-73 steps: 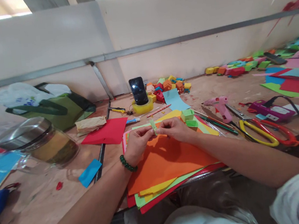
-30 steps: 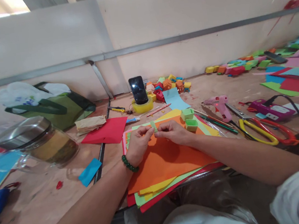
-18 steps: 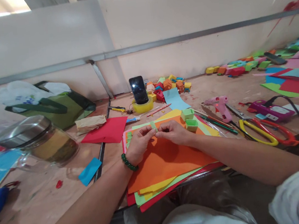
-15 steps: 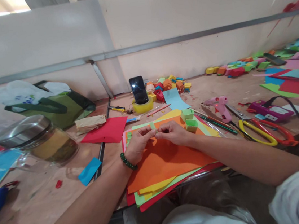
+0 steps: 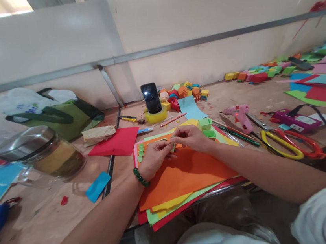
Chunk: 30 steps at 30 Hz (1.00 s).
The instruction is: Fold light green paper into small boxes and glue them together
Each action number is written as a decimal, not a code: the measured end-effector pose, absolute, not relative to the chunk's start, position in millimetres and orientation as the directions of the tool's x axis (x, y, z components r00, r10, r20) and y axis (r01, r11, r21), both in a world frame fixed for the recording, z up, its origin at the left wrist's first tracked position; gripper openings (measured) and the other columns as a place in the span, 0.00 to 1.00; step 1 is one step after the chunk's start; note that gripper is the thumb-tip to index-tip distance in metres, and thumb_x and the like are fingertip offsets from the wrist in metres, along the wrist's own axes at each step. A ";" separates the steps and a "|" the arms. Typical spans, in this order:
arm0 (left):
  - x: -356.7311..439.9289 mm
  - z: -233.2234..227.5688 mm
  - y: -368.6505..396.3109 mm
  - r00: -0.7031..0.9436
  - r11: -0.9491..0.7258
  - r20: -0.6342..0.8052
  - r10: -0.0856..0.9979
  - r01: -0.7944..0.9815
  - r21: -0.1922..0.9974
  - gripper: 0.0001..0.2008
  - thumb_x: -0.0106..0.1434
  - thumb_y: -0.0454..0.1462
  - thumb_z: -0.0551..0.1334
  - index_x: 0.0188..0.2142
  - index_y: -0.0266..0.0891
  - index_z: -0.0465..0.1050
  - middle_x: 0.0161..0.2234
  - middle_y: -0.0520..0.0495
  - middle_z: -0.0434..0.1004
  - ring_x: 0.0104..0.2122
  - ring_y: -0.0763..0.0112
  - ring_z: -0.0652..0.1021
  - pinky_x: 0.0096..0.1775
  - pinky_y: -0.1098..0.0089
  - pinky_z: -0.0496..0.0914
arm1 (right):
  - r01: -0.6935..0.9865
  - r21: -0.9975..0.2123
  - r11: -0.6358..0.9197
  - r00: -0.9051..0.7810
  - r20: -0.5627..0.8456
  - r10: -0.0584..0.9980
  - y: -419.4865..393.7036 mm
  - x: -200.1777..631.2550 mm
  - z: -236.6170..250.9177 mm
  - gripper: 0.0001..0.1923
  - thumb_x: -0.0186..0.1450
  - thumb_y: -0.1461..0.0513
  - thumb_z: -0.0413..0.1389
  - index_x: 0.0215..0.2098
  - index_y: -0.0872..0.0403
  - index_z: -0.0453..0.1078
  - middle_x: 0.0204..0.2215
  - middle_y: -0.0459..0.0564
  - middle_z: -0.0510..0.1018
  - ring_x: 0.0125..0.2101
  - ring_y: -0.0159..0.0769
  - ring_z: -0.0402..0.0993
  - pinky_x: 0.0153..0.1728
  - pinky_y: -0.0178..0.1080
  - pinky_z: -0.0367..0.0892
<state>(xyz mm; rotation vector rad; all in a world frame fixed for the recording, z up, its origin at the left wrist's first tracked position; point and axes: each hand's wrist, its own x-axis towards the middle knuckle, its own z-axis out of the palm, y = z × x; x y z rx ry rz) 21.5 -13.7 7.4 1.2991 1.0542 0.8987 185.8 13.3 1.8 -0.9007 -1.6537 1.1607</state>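
Note:
My left hand (image 5: 155,158), with a green bead bracelet on the wrist, and my right hand (image 5: 190,137) meet over a stack of coloured paper sheets (image 5: 184,174) topped by an orange sheet. Both pinch a small green folded paper strip (image 5: 173,147), mostly hidden between the fingers. Two small green paper boxes (image 5: 206,126) sit just right of my right hand. Small green paper bits (image 5: 140,151) lie left of my left hand.
A phone (image 5: 151,98) stands in a yellow tape roll. A pink glue gun (image 5: 239,114), scissors (image 5: 290,146) and a purple device (image 5: 295,121) lie right. A glass jar (image 5: 44,156), green bag (image 5: 58,115) and red sheet (image 5: 118,142) are left. Coloured paper boxes (image 5: 184,92) sit behind.
The green strip, earlier standing up between my fingertips, is now folded down and tucked between my hands. My right hand has shifted slightly up and forward; my left stays put.

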 end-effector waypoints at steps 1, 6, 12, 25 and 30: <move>20.9 6.7 -13.2 0.288 0.075 -0.088 0.953 0.053 0.996 0.18 0.46 0.49 0.71 0.26 0.35 0.76 0.25 0.46 0.79 0.22 0.72 0.76 0.27 0.71 0.71 | 0.066 -0.959 0.275 -0.339 0.238 0.910 13.5 186.3 1.5 0.21 0.50 0.48 0.64 0.23 0.57 0.69 0.18 0.43 0.70 0.20 0.26 0.61 0.19 0.31 0.58; 19.2 5.6 -11.5 0.229 0.012 -0.026 0.973 0.059 0.998 0.15 0.45 0.46 0.71 0.25 0.35 0.77 0.23 0.48 0.77 0.23 0.71 0.76 0.29 0.71 0.71 | 0.092 -0.969 0.229 -0.375 0.179 0.910 15.8 188.1 -1.5 0.20 0.50 0.49 0.65 0.24 0.58 0.71 0.19 0.44 0.71 0.21 0.27 0.62 0.21 0.31 0.60; 19.6 6.1 -10.7 0.238 0.041 -0.050 0.970 0.043 0.998 0.15 0.44 0.45 0.71 0.24 0.35 0.77 0.23 0.48 0.78 0.22 0.72 0.76 0.28 0.72 0.71 | 0.175 -0.926 0.335 -0.325 0.267 0.907 15.9 188.7 -7.1 0.16 0.54 0.52 0.62 0.23 0.58 0.72 0.17 0.44 0.70 0.19 0.26 0.60 0.19 0.32 0.57; 21.8 0.4 -10.0 0.171 0.125 -0.104 0.980 -0.116 0.985 0.15 0.43 0.44 0.72 0.23 0.34 0.75 0.22 0.49 0.77 0.25 0.71 0.78 0.31 0.73 0.71 | 0.498 -0.182 0.848 -0.602 0.631 0.489 0.1 193.1 -8.4 0.13 0.69 0.63 0.46 0.35 0.55 0.73 0.27 0.50 0.73 0.27 0.31 0.69 0.29 0.32 0.63; 23.4 0.6 -10.4 0.216 0.156 -0.112 0.970 -0.197 0.968 0.14 0.44 0.42 0.72 0.23 0.34 0.75 0.21 0.49 0.76 0.24 0.73 0.76 0.31 0.73 0.69 | 0.566 0.075 0.821 -0.681 0.604 0.415 -4.3 194.0 -6.3 0.15 0.70 0.64 0.43 0.39 0.57 0.73 0.27 0.51 0.72 0.27 0.32 0.68 0.26 0.33 0.61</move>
